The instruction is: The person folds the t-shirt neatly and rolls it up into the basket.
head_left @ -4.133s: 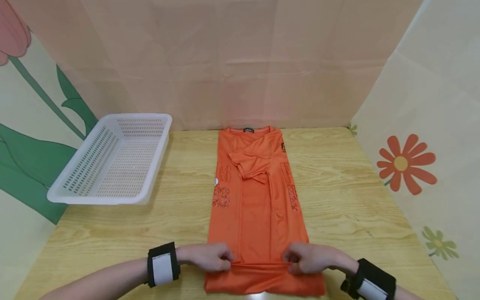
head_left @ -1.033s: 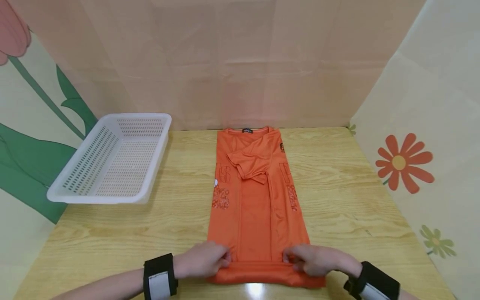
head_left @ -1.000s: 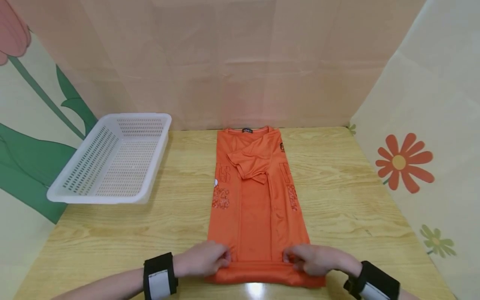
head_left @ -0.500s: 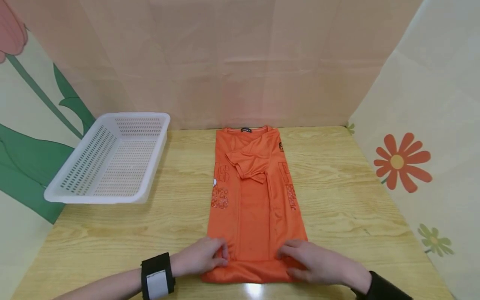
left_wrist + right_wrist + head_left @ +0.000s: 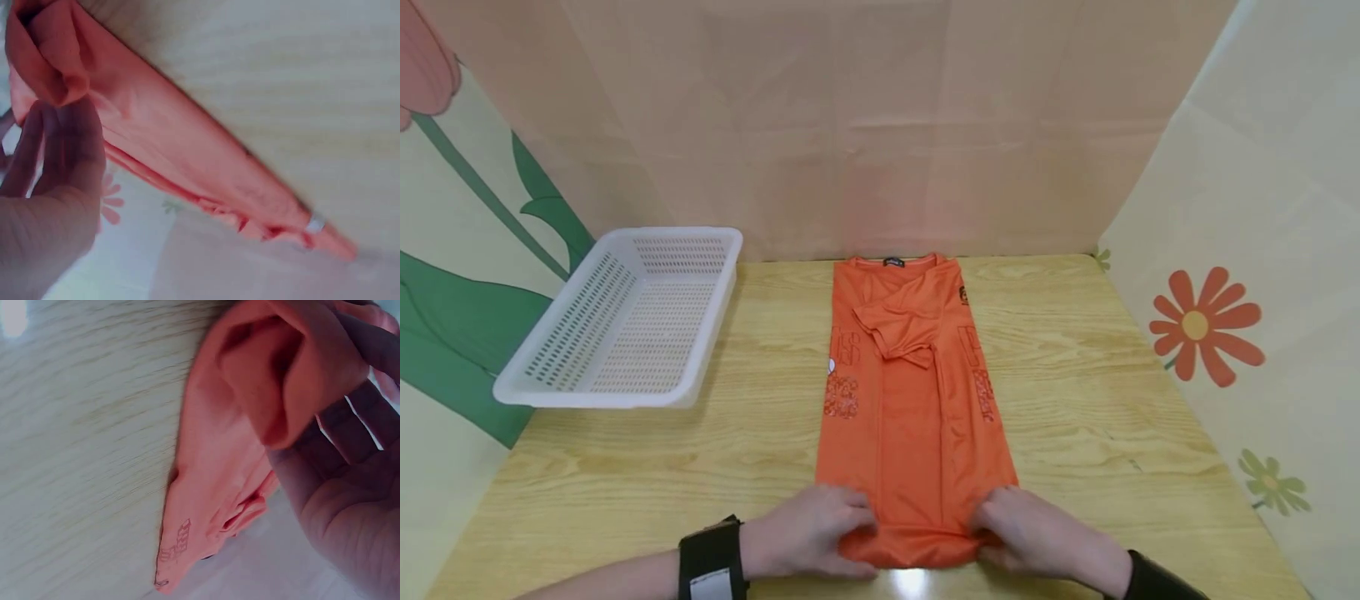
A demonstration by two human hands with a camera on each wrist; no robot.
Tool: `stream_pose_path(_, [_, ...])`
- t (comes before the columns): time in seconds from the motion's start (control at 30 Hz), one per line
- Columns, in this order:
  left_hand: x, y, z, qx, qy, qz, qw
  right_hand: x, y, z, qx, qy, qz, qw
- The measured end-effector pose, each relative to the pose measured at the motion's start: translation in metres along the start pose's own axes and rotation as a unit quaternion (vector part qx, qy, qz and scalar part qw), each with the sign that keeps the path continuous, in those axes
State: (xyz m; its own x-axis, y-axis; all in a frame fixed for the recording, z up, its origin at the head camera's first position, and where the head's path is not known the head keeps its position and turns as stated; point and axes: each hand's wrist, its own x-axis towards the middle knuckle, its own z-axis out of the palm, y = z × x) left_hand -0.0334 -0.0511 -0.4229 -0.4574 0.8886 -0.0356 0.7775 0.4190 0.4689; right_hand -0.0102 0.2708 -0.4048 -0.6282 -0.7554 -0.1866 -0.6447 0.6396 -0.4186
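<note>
An orange T-shirt (image 5: pixel 910 450) lies on the table as a long strip, its sides and sleeves turned inward and its collar at the far end. The near end is turned up into a thick fold. My left hand (image 5: pixel 812 533) grips the left end of that fold, thumb below and fingers above. At the opposite end, my right hand (image 5: pixel 1048 533) grips the fold with curled fingers. Both wrist views show the fold's open, looped end beside the fingers; some fingertips are hidden by the cloth.
A white perforated plastic basket (image 5: pixel 700 367) stands at the back left of the wooden table (image 5: pixel 1075 375). A plain beige sheet (image 5: pixel 895 125) rises behind the table. Flower-printed sheets flank it on both sides.
The near end of the T-shirt has been turned up further, from a flat wide fold to a thicker one. Both hands have shifted from pinching its upper edge to gripping its ends.
</note>
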Motion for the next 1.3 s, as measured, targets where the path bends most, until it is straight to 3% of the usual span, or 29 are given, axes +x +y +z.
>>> stream_pose_path(0.1, [0.0, 0.002, 0.002, 0.063, -0.019, 0.014, 0.9977, 0.001, -0.001, -0.004, 0.048, -0.03, 0.037, 0.998])
stream_pose_path(0.17, [0.0, 0.001, 0.002, 0.08, -0.03, 0.01, 0.9963, 0.001, 0.006, -0.001, 0.073, -0.051, 0.059, 0.994])
stream_pose_path(0.4, [0.002, 0.0, 0.002, 0.057, -0.036, -0.018, 0.9975, -0.009, 0.112, 0.083, 0.179, -0.084, 0.096, 0.976])
stream_pose_path(0.5, [0.002, 0.0, 0.002, 0.025, -0.046, -0.04, 0.9978, -0.006, 0.107, 0.073, 0.215, -0.1, 0.108, 0.965])
stream_pose_path(0.6, [0.001, 0.0, 0.002, 0.007, -0.051, -0.051, 0.9974, -0.002, 0.076, 0.043, 0.215, -0.104, 0.109, 0.965])
stream_pose_path(0.7, [0.001, -0.001, 0.003, 0.018, -0.052, -0.05, 0.9972, 0.0, 0.039, 0.01, 0.179, -0.096, 0.114, 0.973])
stream_pose_path(0.77, [0.0, -0.002, 0.003, 0.038, -0.052, -0.045, 0.9969, 0.0, 0.021, -0.004, 0.128, -0.081, 0.099, 0.983])
stream_pose_path(0.9, [0.001, -0.003, 0.003, 0.073, -0.052, -0.033, 0.9955, 0.002, 0.006, -0.01, 0.058, -0.049, 0.054, 0.996])
stream_pose_path(1.03, [0.002, -0.004, 0.002, 0.06, -0.051, -0.029, 0.9964, 0.003, 0.03, 0.012, 0.103, -0.038, 0.027, 0.994])
stream_pose_path(1.17, [0.002, -0.003, 0.0, 0.001, -0.047, -0.061, 0.997, 0.003, 0.074, 0.047, 0.183, -0.056, 0.065, 0.979])
stream_pose_path(1.23, [0.001, -0.002, -0.001, -0.032, -0.043, -0.082, 0.9952, 0.004, 0.09, 0.06, 0.204, -0.069, 0.106, 0.971])
stream_pose_path(1.3, [0.001, -0.002, -0.003, -0.059, -0.04, -0.1, 0.9924, 0.005, 0.103, 0.071, 0.199, -0.072, 0.123, 0.97])
